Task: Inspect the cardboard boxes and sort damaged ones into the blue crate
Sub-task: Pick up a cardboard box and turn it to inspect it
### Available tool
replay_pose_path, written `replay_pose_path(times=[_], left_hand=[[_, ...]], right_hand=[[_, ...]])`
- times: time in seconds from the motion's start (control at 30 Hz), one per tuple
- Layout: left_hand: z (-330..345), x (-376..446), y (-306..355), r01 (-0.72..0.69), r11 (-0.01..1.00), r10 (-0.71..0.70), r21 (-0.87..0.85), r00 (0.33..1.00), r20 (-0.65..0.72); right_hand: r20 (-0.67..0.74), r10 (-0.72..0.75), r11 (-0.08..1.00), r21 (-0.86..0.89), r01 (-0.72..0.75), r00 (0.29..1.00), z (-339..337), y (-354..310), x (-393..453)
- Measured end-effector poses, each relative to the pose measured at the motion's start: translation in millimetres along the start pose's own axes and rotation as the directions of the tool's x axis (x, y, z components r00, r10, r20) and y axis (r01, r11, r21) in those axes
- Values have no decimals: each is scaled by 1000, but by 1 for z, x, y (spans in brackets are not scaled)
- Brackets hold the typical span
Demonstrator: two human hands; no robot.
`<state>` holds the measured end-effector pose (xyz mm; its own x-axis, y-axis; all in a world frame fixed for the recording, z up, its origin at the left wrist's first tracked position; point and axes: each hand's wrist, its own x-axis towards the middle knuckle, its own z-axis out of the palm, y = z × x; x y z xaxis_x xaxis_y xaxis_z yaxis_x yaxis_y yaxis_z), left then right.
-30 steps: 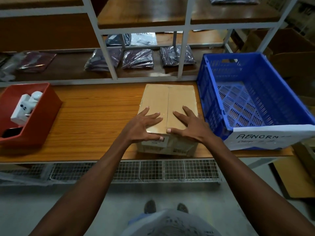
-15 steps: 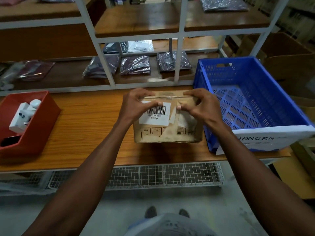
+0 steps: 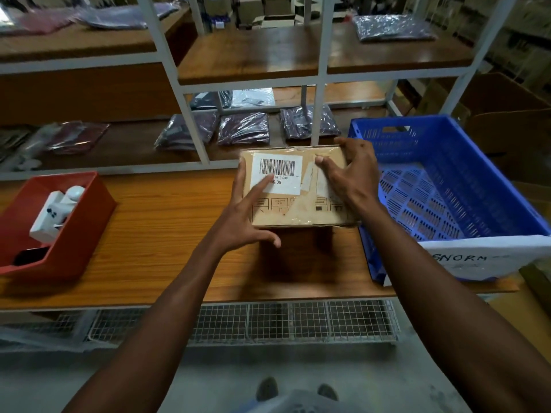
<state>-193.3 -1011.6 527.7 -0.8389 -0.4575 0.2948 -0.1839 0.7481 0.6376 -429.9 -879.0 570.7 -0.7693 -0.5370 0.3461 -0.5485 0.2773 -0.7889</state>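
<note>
One red bin (image 3: 74, 234) at the far left of the wooden table (image 3: 167, 234), holding white plastic parts (image 3: 55, 216) and one dark item; count of parts cannot be told. One cardboard box (image 3: 307, 204) at table centre, tipped up on its near lower edge so the labelled face points at the camera; one white barcode label (image 3: 277, 174) on that face, a row of printed handling symbols below it, clear tape wrinkled along the top edge and right half. Left hand (image 3: 241, 225) rests against the box's left side, fingers spread, one fingertip lying on the label's lower left corner. Right hand (image 3: 351, 177) grips the upper right corner, fingers curled over the top edge, thumb on the front face. One blue crate (image 3: 477, 162) just right of the box, slotted walls and floor, nothing visible inside; one white paper sign (image 3: 483, 260) on its near wall, hand-lettered, partly hidden by the right forearm. Behind the table: a white metal shelving frame (image 3: 185, 114) with wooden boards. Lower shelf carries at least five plastic-bagged dark garments (image 3: 243, 128); upper shelf carries one more at right, blurred ones at left. A wire mesh tray (image 3: 298, 320) hangs under the table edge. Grey concrete floor; two shoe tips at bottom centre. Brown cartons stacked at far right, dim.
</note>
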Motion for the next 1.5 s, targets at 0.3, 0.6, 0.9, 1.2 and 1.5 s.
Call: replay_pose_path(times=[0.3,0.6,0.9,1.2,1.5], left_hand=[[-5,18,-5,-66,998,67,11,993,-95],[-9,39,3,46,996,-54,-71,990,-128],[-6,39,4,42,992,-58,-115,988,-141],[-6,35,1,48,990,-69,-130,985,-161],[-5,28,6,41,989,-64,-145,985,-158]], right_hand=[[251,-99,959,-235,160,963,-2,1,-17],[349,-140,915,-313,256,927,-18,16,-31],[295,-126,936,-281,212,947,-11,26,-30],[274,-142,962,-187,198,951,-16,24,-31],[262,-141,965,-179,192,955,-19,22,-34]])
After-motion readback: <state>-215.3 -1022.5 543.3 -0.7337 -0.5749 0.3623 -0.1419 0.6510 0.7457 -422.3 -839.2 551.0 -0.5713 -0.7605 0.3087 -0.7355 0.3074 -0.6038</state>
